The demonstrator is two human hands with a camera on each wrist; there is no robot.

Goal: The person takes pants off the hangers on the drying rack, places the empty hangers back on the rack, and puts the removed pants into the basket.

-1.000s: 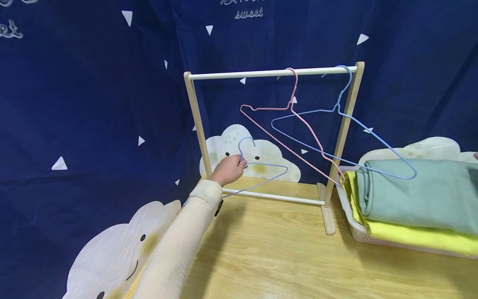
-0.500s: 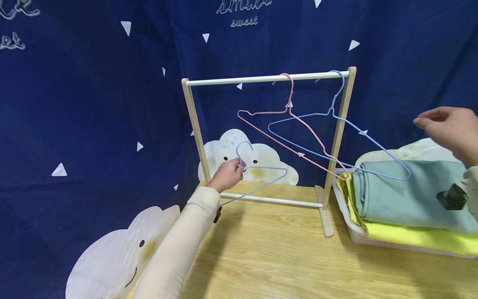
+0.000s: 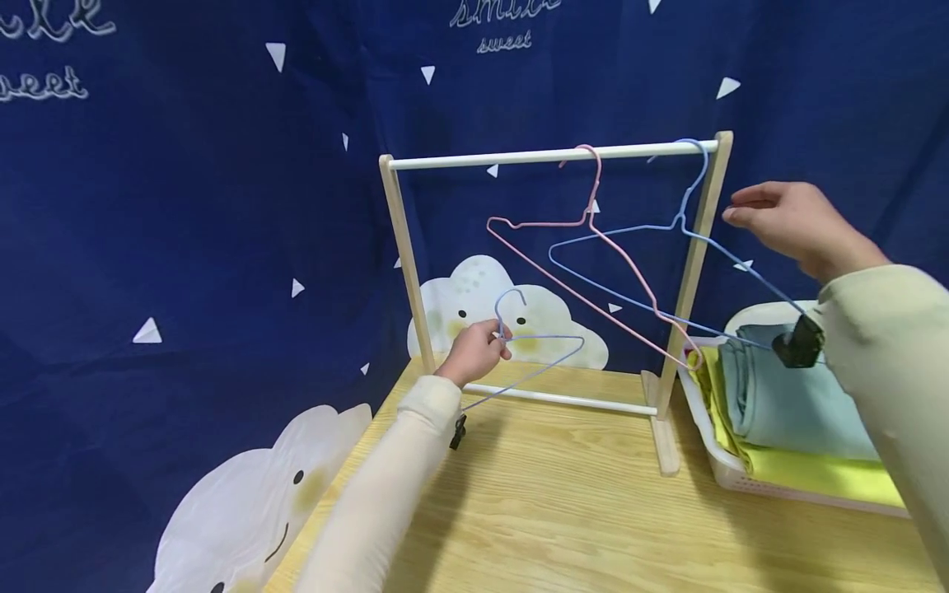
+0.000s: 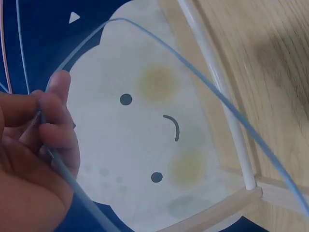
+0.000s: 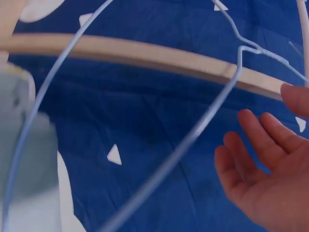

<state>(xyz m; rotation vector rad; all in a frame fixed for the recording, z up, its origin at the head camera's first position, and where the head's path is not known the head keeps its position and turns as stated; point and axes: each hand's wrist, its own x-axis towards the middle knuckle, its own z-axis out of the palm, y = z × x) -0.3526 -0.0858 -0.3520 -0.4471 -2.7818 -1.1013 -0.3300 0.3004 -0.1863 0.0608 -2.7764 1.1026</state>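
Note:
My left hand pinches a blue hanger at its neck, below the rack's bar, with the hook pointing up. In the left wrist view the fingers curl round the blue wire. My right hand is in the air just right of the rack's right post, its fingers loosely bent and nothing between them. Beside it, a second blue hanger hangs from the bar near the right end; in the right wrist view a gap shows between hand and wire. A pink hanger hangs left of that one.
The wooden rack with its white top bar stands on a light wooden table. At the right, a white basket holds folded green cloth and yellow cloth. A dark blue curtain hangs behind.
My right hand has come in from the right edge, moving left to the rack's right post. The left hand keeps its hold on the blue hanger, almost still.

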